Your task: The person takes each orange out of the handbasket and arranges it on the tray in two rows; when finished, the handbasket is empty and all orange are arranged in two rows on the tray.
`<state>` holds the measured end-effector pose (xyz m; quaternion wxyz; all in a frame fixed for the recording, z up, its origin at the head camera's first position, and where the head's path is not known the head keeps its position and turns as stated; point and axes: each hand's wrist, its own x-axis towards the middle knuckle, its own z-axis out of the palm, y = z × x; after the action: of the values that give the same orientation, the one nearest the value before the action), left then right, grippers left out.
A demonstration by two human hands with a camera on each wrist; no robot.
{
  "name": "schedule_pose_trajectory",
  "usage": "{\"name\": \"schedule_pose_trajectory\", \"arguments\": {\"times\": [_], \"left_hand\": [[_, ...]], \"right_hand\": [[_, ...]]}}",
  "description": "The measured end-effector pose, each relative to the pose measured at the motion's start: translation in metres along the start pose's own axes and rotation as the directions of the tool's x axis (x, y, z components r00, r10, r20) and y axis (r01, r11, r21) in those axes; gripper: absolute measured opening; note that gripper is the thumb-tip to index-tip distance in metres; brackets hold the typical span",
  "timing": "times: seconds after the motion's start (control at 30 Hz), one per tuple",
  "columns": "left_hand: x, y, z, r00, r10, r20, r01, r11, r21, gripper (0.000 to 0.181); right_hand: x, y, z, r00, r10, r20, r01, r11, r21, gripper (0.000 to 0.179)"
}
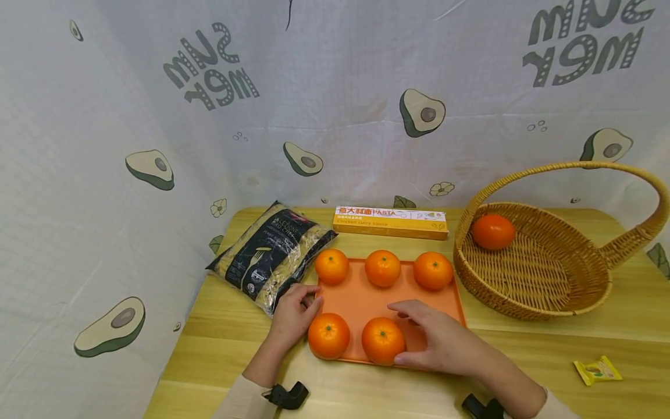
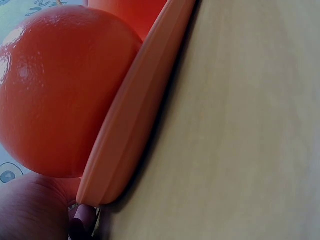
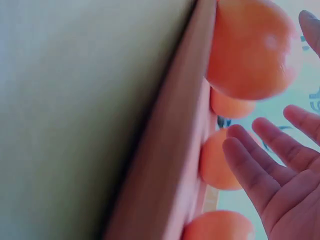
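Observation:
An orange tray (image 1: 361,302) lies on the table, with three oranges along its back edge: left (image 1: 332,266), middle (image 1: 382,268) and right (image 1: 432,270). Two more stand at the front, a left one (image 1: 328,336) and a middle one (image 1: 383,341). My left hand (image 1: 291,317) holds the tray's left edge, fingers bent, partly hidden behind an orange in the left wrist view. Around the right side of the front middle orange, my right hand (image 1: 437,337) is spread, its thumb close beside the fruit. The right wrist view shows those fingers (image 3: 250,165) extended, with nothing gripped.
Left of the tray lies a pasta bag (image 1: 272,253), close to my left hand. A pasta box (image 1: 390,223) sits behind the tray. At the right stands a wicker basket (image 1: 528,279) with a tall handle and a red tomato-like fruit (image 1: 494,232) inside. A yellow wrapped snack (image 1: 598,370) lies front right.

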<state>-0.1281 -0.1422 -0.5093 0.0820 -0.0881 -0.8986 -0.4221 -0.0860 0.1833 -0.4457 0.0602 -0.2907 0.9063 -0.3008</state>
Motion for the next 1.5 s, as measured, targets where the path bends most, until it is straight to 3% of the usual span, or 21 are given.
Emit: {"name": "schedule_pose_trajectory", "arguments": {"times": [0.2,0.37,0.63,0.9,1.23,1.5], "left_hand": [[-0.001,0.0,0.0,1.0,0.005,-0.002,-0.005,1.0,-0.013,0.019],[-0.001,-0.001,0.0,1.0,0.016,-0.01,-0.016,1.0,-0.019,0.019],[-0.002,0.0,-0.001,1.0,0.009,-0.005,-0.009,1.0,-0.023,0.02],[-0.002,0.001,-0.001,1.0,-0.009,0.004,0.009,1.0,-0.015,0.02],[0.0,0.001,-0.002,1.0,0.007,-0.003,-0.007,1.0,-0.017,0.019],[0.0,0.001,-0.002,1.0,0.016,-0.009,-0.016,1.0,-0.011,0.019]], "right_hand": [[-0.005,0.005,-0.013,0.998,0.022,-0.059,-0.022,1.0,-0.001,0.077],[-0.008,0.011,-0.029,0.987,-0.008,-0.161,0.005,1.0,-0.016,0.068],[-0.013,0.018,-0.06,0.973,0.067,-0.22,-0.097,0.987,-0.128,0.066],[-0.018,0.032,-0.08,0.957,-0.017,-0.289,-0.064,0.961,-0.268,0.066],[-0.019,0.051,-0.116,0.961,0.0,-0.277,-0.11,0.918,-0.38,0.067],[-0.011,0.069,-0.14,0.974,0.086,-0.21,-0.172,0.885,-0.433,0.068]]}}
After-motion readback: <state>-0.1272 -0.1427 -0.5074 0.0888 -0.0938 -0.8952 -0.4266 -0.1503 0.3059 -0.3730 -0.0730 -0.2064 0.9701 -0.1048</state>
